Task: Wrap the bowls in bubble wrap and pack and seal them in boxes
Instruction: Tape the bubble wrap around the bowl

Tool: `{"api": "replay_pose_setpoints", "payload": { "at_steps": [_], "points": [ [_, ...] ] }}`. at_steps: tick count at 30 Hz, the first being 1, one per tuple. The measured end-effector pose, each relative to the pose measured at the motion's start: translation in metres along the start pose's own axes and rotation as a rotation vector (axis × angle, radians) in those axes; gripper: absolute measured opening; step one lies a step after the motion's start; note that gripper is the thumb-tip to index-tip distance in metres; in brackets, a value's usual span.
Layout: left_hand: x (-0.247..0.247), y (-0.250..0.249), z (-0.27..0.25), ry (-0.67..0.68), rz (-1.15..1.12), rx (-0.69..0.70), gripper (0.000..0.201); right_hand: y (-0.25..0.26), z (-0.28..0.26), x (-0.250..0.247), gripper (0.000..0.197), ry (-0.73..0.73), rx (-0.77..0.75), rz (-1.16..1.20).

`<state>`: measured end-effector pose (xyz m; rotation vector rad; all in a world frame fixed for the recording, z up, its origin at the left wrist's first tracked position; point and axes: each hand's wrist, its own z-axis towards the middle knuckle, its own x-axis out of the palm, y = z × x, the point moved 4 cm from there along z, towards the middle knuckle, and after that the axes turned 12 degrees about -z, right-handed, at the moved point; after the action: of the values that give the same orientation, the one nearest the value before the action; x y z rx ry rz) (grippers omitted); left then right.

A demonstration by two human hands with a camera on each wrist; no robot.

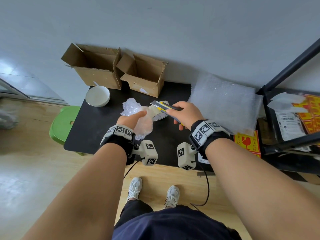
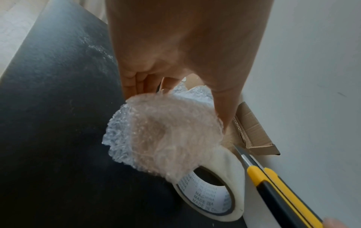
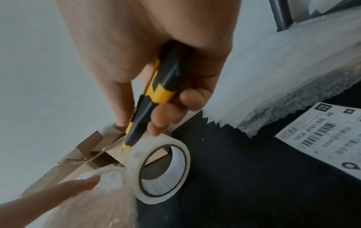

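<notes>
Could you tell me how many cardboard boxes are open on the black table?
2: the larger box at the table's far left against the wall, and the smaller box touching its right side. None seems hidden.

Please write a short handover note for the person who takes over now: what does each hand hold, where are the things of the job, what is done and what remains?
Left hand: holds a bubble-wrapped bundle over the black table, beside the tape roll.
Right hand: grips the yellow utility knife, blade out, tip near the tape roll.
Unwrapped white bowl sits at the table's far left; two open cardboard boxes stand behind; the bubble wrap stack lies to the right.
Done: one bundle wrapped.
Left: tape the bundle, wrap the white bowl, pack, seal both boxes.
</notes>
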<state>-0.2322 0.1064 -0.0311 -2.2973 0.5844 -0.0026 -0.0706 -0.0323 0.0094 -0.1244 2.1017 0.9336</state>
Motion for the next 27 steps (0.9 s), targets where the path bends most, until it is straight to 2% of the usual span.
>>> {"api": "replay_pose_setpoints", "payload": {
  "at_steps": [2, 6, 12, 17, 27],
  "points": [
    [-0.001, 0.002, 0.001, -0.019, -0.007, -0.023, 0.095, 0.002, 0.000, 0.002, 0.031, 0.030, -0.028, 0.009],
    [-0.002, 0.002, -0.002, -0.032, 0.012, -0.028, 0.085, 0.003, -0.002, 0.006, 0.033, 0.053, -0.057, -0.076],
    [-0.001, 0.000, -0.005, -0.043, 0.025, -0.011, 0.091, 0.006, -0.001, 0.009, 0.033, 0.028, -0.094, -0.154],
    [-0.003, 0.001, -0.003, -0.042, 0.102, -0.010, 0.088, 0.008, 0.001, 0.015, 0.043, 0.060, -0.094, -0.194],
    [-0.009, 0.001, -0.003, -0.027, 0.134, -0.027, 0.095, 0.025, 0.001, 0.005, 0.032, 0.083, -0.115, -0.389]
  ]
}}
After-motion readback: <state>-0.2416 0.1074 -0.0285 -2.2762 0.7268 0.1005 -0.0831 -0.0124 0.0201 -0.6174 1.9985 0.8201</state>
